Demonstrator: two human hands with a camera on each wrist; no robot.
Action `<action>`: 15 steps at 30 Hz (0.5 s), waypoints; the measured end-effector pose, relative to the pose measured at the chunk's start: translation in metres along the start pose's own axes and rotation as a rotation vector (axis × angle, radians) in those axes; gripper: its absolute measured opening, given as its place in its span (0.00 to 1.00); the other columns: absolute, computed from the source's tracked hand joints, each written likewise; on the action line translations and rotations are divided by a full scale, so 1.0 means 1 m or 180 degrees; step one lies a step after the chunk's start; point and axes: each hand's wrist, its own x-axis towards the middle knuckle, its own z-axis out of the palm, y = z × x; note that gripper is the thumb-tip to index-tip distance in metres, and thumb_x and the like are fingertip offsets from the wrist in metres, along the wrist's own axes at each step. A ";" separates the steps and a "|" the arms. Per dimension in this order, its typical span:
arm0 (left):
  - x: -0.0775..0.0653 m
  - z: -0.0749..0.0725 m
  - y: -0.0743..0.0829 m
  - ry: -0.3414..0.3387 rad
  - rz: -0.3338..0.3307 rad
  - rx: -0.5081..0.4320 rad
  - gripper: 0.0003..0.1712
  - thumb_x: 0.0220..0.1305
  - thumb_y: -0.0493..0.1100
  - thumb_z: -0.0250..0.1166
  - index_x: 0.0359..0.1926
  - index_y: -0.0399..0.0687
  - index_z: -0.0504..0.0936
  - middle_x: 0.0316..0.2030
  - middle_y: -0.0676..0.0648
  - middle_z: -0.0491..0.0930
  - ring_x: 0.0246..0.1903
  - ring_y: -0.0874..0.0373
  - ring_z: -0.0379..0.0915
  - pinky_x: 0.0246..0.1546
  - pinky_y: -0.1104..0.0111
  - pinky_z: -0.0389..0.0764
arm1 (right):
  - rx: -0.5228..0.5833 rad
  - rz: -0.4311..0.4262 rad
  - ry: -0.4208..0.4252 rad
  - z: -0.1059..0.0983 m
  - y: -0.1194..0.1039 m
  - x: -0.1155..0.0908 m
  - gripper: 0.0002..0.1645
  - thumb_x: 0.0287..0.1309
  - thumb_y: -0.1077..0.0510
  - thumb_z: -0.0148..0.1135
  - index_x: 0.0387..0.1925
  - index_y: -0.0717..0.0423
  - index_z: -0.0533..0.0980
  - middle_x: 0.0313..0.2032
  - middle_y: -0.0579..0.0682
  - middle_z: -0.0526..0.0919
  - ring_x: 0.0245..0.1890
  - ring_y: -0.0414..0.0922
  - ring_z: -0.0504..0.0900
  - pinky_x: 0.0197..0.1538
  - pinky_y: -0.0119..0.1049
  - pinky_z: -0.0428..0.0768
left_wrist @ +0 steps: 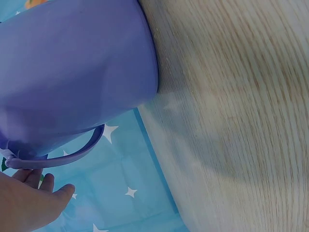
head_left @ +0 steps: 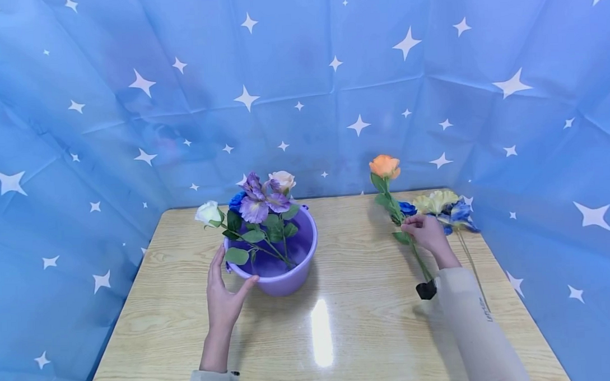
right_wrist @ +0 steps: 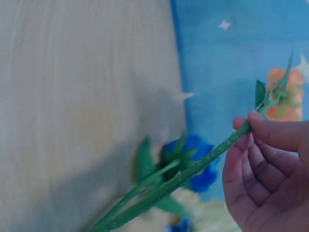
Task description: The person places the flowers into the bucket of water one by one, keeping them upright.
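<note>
The left hand (head_left: 227, 300) rests at the near left side of a purple bucket (head_left: 288, 282), thumb at the front rim and straight fingers along the left side. Its fingers lie beside the bucket's handle (left_wrist: 63, 160) in the left wrist view. Inside the bucket lean a white rose (head_left: 209, 213), a purple iris (head_left: 257, 208), a pale pink rose (head_left: 283, 180) and a blue flower (head_left: 237, 202). Between thumb and fingertips, the right hand (head_left: 427, 234) pinches the green stem (right_wrist: 193, 169) of an orange rose (head_left: 385, 166), held upright and tilted, bloom uppermost.
Behind the right hand, a blue rose (head_left: 407, 208), a pale yellow flower (head_left: 436, 200) and a blue iris (head_left: 461, 214) lie at the table's back right. A thin stem (head_left: 471, 263) runs toward the front. Starred blue cloth (head_left: 300, 61) surrounds the wooden table (head_left: 358, 256).
</note>
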 end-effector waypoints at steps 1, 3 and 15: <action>0.000 0.000 0.000 -0.0008 -0.0005 0.0005 0.58 0.47 0.46 0.80 0.76 0.50 0.58 0.75 0.45 0.61 0.75 0.43 0.54 0.74 0.42 0.59 | -0.0023 -0.0017 0.0005 -0.001 -0.004 -0.001 0.19 0.71 0.52 0.56 0.51 0.65 0.78 0.45 0.64 0.84 0.42 0.57 0.82 0.36 0.34 0.79; 0.000 0.000 0.000 -0.0017 -0.0012 0.0009 0.58 0.47 0.47 0.80 0.76 0.50 0.58 0.75 0.46 0.60 0.75 0.43 0.54 0.74 0.41 0.59 | -0.0042 -0.0049 0.0012 -0.002 -0.014 -0.002 0.21 0.72 0.50 0.56 0.51 0.63 0.78 0.45 0.62 0.84 0.44 0.57 0.82 0.38 0.35 0.79; 0.000 0.001 -0.001 0.0012 0.0018 -0.0025 0.58 0.47 0.46 0.80 0.76 0.51 0.58 0.75 0.45 0.61 0.75 0.43 0.55 0.74 0.41 0.59 | 0.0057 -0.0700 0.0236 0.004 -0.085 -0.005 0.15 0.69 0.55 0.60 0.46 0.64 0.80 0.41 0.63 0.85 0.34 0.44 0.80 0.34 0.31 0.77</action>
